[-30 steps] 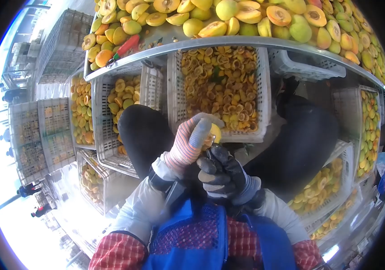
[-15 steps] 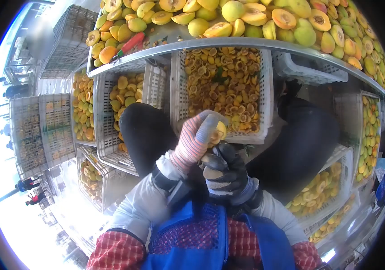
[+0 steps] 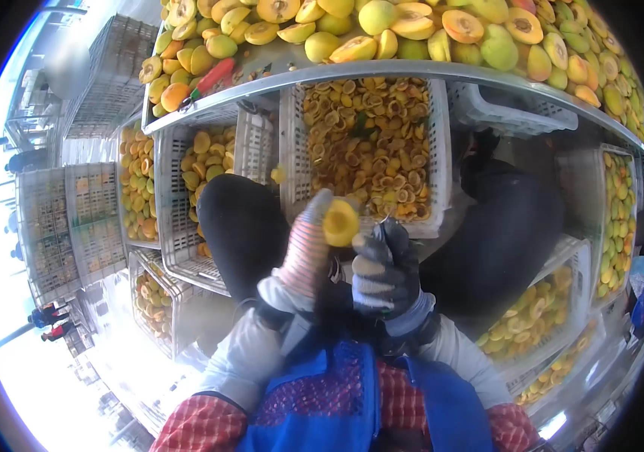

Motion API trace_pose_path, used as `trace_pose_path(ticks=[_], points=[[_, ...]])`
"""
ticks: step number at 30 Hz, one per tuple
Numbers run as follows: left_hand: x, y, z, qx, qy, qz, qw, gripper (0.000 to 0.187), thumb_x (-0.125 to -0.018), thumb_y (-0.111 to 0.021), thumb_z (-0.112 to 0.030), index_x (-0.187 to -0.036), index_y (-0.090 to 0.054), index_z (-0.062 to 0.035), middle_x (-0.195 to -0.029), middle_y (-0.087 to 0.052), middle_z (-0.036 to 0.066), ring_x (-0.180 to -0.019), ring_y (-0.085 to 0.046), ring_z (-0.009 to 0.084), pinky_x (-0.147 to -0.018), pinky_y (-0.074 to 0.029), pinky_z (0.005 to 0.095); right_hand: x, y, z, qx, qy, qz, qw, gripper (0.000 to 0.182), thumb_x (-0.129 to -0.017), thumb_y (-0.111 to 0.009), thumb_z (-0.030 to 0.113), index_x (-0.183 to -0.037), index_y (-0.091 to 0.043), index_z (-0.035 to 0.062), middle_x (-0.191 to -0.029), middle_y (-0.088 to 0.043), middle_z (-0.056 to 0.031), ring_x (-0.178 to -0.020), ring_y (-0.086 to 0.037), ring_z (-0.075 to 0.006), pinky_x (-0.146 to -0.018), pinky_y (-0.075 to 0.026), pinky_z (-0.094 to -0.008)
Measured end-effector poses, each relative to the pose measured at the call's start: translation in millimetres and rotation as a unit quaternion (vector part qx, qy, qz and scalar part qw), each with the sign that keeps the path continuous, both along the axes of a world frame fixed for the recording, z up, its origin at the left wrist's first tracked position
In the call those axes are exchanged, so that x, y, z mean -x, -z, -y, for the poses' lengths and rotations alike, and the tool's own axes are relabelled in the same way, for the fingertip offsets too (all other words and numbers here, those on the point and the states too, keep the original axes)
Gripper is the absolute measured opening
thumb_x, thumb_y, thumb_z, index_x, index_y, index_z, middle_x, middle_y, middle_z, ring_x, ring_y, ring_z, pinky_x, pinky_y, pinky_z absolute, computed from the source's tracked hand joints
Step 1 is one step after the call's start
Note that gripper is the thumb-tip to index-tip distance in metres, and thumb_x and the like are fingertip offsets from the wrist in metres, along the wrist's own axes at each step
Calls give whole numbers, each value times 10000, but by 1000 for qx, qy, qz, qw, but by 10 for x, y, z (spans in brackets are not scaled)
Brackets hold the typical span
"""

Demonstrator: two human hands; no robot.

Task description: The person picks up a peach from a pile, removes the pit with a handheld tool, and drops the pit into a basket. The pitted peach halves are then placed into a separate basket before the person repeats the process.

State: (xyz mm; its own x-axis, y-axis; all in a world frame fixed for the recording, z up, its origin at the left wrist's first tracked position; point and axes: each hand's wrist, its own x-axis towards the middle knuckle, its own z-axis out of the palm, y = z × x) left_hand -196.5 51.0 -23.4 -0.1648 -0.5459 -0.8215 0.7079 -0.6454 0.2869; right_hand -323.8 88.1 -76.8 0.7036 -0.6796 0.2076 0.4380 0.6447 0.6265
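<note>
My left hand [image 3: 303,252], in a striped glove, pinches a yellow peach half [image 3: 341,224] with its hollowed side facing up. Close by on the right, my right hand [image 3: 383,271] wears a dark-grey coated glove and is closed around a small tool with a thin metal tip [image 3: 389,216], mostly hidden by the fingers. The tool is apart from the fruit. Beyond both hands stands a white crate [image 3: 442,162] holding many brownish-yellow cup-shaped scraps [image 3: 371,143]. A blurred yellow piece [image 3: 278,175] is in the air by that crate's left side.
A metal-edged table [image 3: 412,70] heaped with cut peaches [image 3: 461,26] spans the far side, with a red-handled tool [image 3: 215,77] on it. Crates of peach halves stand at left [image 3: 171,181] and right [image 3: 585,279]. My knees [image 3: 243,218] flank the scrap crate.
My hands have moved apart; the left has tilted the peach half so its hollow shows. A blurred yellow piece has appeared in the air by the scrap crate. The view has shifted slightly.
</note>
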Motion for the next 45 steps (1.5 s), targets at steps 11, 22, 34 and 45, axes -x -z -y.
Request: trace_pose_path(ticks=[11, 22, 34, 45], points=[[-1863, -235, 439, 89, 286, 863, 407, 329, -898, -600, -240, -1145, -591, -23, -1108, -590, 175, -1021, -576, 324, -892, -454, 374, 45, 279, 31, 17, -80, -227, 970, 491, -941, -393, 557, -908, -608, 117, -561, -337, 35, -403, -285, -79, -347, -238, -220], [-235, -545, 3728, 334, 245, 866, 281, 694, -831, -564, -571, -1384, -393, -187, -1420, -375, 169, -1298, -363, 372, -1048, -348, 439, -7, 237, 186, -44, -101, -518, 849, 453, -915, -480, 552, -879, -536, 103, -552, -411, 42, -398, -340, -76, -377, -275, -218], [-524, -279, 3287, 277, 522, 805, 45, 418, -838, -569, -367, -1157, -565, -98, -964, -644, 112, -951, -605, 305, -807, -472, 418, -60, 502, 168, -54, -68, -501, 861, 372, -898, -565, 449, -957, -535, 83, -629, -504, 3, -467, -489, -129, -411, -401, -270], [-370, -555, 2578, 390, 339, 817, 258, 464, -765, -678, -208, -1191, -528, -96, -1072, -627, 168, -984, -598, 341, -851, -484, 411, 71, 194, 259, -53, -58, -587, 806, 390, -914, -530, 490, -928, -534, 100, -615, -492, 4, -447, -466, -112, -397, -390, -257]])
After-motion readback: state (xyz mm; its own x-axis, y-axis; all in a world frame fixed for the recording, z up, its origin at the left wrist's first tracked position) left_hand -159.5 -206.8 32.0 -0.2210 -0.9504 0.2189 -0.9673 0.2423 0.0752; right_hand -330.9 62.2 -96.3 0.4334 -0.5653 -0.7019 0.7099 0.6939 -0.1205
